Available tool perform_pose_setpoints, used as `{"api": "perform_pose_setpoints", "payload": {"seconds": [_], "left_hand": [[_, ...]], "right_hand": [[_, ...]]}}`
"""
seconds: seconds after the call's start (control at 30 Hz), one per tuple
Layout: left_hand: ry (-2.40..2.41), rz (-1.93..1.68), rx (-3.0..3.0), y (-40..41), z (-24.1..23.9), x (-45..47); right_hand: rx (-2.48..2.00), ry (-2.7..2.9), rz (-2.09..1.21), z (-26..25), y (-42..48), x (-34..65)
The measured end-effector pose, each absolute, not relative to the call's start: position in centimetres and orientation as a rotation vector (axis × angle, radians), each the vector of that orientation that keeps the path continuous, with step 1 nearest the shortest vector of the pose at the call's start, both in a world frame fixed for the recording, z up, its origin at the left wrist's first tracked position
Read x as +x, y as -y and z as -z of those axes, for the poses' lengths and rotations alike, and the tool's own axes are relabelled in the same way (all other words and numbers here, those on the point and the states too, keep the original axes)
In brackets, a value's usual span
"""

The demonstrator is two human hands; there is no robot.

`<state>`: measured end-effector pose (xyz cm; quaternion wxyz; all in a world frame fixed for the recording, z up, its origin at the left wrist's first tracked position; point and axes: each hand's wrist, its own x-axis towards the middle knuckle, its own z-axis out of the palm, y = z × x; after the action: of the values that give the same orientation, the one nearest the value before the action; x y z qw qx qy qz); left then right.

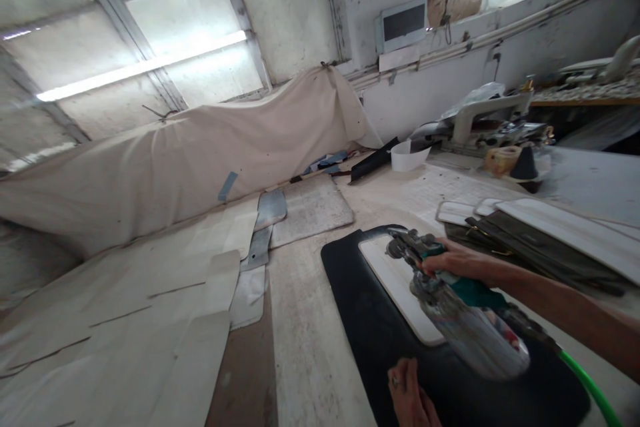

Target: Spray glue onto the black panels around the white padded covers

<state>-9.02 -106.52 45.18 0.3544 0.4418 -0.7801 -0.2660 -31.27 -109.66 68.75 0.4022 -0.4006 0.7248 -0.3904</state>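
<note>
My right hand [450, 260] is wrapped round the teal handle of a spray gun [475, 333], which has a large, smeared metal cup and a green air hose [590, 380] trailing off the bottom right. The gun is held above a black sheet [350, 293] with rounded corners. On that sheet lies a white rounded panel [395, 287] with a thin brown edge, partly hidden by the gun. Near the bottom, my left hand [411, 395] rests on the black sheet, its fingers slightly bent and close together.
Large cream sheets [165, 320] cover the left of the table, with grey boards [310, 210] behind them. White panels [575, 227] and dark folded material [530, 250] lie at the right. A sewing machine [490, 117] stands further back. Cream cloth [200, 160] drapes along the back.
</note>
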Motion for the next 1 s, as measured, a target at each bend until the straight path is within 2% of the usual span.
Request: {"api": "perform_pose_setpoints", "payload": {"seconds": [0.33, 0.5, 0.73, 1.0], "left_hand": [[2.080, 0.772, 1.181, 106.0, -44.8, -9.1], [2.149, 0.901, 1.174, 106.4, -44.7, -8.8], [2.142, 0.973, 1.214, 105.9, -46.4, -9.1], [2.138, 1.013, 1.230, 105.5, -47.3, -9.4]], "right_hand": [[-0.947, -1.901, 0.927, -69.1, 105.4, -30.7], [-1.074, -1.799, 0.980, -68.6, 103.5, -30.6], [-1.140, -1.831, 0.868, -68.2, 100.4, -30.4], [-1.075, -1.794, 0.887, -68.0, 95.7, -29.6]]}}
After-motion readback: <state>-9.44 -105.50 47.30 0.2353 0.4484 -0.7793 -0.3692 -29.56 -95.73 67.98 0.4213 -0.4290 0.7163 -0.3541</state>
